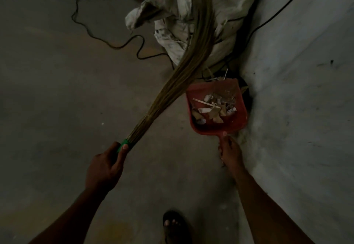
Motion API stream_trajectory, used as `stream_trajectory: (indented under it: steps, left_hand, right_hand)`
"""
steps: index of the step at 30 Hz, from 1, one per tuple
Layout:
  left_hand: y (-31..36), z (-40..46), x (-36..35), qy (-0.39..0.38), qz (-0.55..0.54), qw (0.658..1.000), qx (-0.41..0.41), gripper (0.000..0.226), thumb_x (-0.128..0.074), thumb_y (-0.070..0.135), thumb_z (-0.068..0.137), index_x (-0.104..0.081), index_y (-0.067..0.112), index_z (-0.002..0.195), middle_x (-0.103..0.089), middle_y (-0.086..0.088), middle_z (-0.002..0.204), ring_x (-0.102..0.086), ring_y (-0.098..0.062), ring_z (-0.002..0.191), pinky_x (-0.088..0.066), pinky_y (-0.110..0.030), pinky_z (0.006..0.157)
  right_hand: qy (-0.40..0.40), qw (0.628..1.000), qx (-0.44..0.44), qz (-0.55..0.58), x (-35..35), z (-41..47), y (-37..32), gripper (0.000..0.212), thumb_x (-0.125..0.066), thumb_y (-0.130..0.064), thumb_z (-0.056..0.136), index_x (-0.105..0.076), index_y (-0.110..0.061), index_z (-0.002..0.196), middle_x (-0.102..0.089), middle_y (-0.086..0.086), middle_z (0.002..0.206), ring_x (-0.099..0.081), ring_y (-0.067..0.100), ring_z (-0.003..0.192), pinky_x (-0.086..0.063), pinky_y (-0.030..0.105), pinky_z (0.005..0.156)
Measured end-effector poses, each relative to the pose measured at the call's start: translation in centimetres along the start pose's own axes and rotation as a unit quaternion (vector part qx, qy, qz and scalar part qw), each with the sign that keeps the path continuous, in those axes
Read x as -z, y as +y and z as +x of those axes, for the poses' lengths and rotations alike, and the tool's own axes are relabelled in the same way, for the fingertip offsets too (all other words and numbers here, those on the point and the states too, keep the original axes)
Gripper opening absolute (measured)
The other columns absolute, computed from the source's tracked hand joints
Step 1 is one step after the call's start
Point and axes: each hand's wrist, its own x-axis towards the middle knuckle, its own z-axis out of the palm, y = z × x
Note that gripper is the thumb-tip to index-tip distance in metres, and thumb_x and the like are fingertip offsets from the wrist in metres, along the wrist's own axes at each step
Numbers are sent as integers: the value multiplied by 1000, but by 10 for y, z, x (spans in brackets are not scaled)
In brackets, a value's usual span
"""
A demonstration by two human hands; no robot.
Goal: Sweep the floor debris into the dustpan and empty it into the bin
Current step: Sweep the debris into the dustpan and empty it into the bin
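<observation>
A red dustpan sits right of centre near the wall, filled with debris of paper scraps, sticks and dry leaves. My right hand grips its handle from below. My left hand holds the green handle of a stick broom, whose long bristles slant up and right onto a crumpled white sack.
A black cable snakes across the grey concrete floor at upper left. A pale wall runs along the right, with another cable on it. More scraps lie just beyond the dustpan. My sandalled foot is at the bottom.
</observation>
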Motion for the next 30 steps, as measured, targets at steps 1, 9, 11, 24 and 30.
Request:
stream_trajectory:
  steps: [1, 9, 11, 24, 30]
  left_hand:
    - [2, 1, 3, 3, -6, 1000, -3, 56, -27, 74, 98, -55, 25, 95, -51, -2, 49, -52, -8, 40, -40, -34, 41]
    - [7, 18, 3, -3, 2, 998, 68, 62, -25, 78, 97, -54, 24, 92, -58, -2, 56, -60, -20, 53, -51, -39, 51]
    - [6, 22, -2, -17, 12, 995, 95, 63, -26, 76, 97, -53, 20, 86, -59, -4, 59, -61, -24, 57, -52, -41, 55]
    - [25, 29, -71, -146, 31, 976, 156, 64, -32, 73, 98, -51, 16, 77, -62, -10, 67, -61, -28, 63, -52, -40, 61]
    - [52, 57, -94, -161, 32, 973, 162, 64, -31, 72, 99, -51, 15, 77, -62, -12, 72, -60, -30, 67, -48, -38, 61]
  right_hand:
    - [7, 1000, -2, 2, 1, -2, -3, 59, -41, -77, 95, -62, -25, 79, -60, 0, 69, -53, 18, 56, -45, 32, 55]
    - [30, 999, -12, 6, 6, -9, -11, 67, -38, -87, 87, -62, -28, 70, -58, -1, 61, -53, 21, 51, -44, 33, 53]
    - [25, 999, -21, -10, 8, -7, -7, 67, -36, -88, 87, -64, -29, 71, -59, -3, 58, -54, 20, 50, -45, 35, 53]
    - [-33, 999, -22, 34, 34, 31, -21, 32, -74, -41, 93, -65, -18, 113, -48, -2, 58, -38, 10, 39, -32, 21, 36]
    - [-47, 998, -49, 18, 47, 73, -42, 35, -68, -18, 96, -56, -14, 129, -53, 3, 65, -39, 6, 36, -32, 20, 36]
